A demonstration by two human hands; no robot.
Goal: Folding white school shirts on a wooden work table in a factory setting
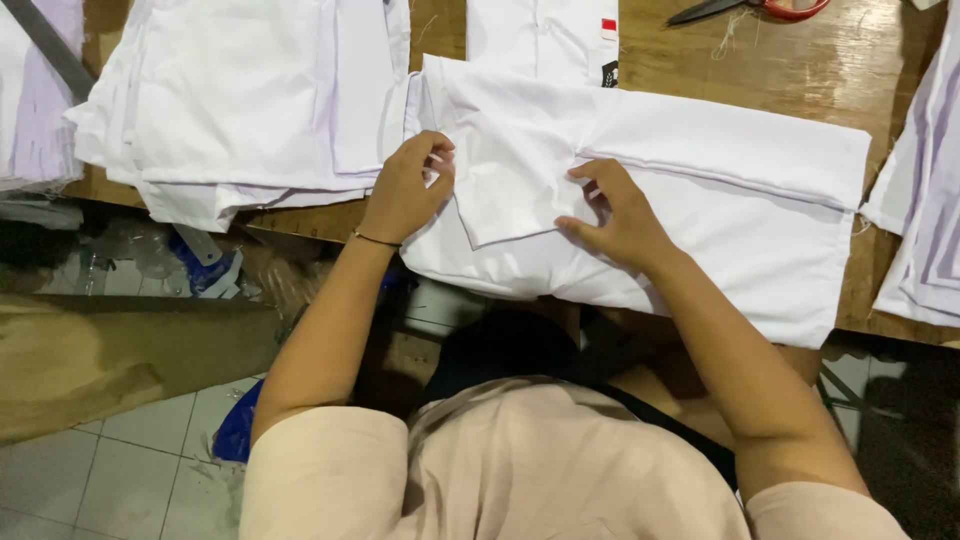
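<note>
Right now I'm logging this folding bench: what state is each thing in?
White shirt: lying flat, sleeves folded across.
Left hand: pinching the shirt's folded edge.
Right hand: fingertips pressing a fold.
Shirt stack: folded, piled.
Scissors: lying on the wooden table, blades together.

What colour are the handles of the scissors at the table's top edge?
Red, on the metal scissors; seen in the head view.

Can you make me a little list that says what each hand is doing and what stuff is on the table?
left hand: pinching the left edge of a folded flap of the white shirt
right hand: fingers pressing the same flap flat
shirt position: lying folded across the wooden table, lower edge hanging over the front
left of it: stack of white garments
far edge: red-handled scissors
right edge: more white cloth
</note>
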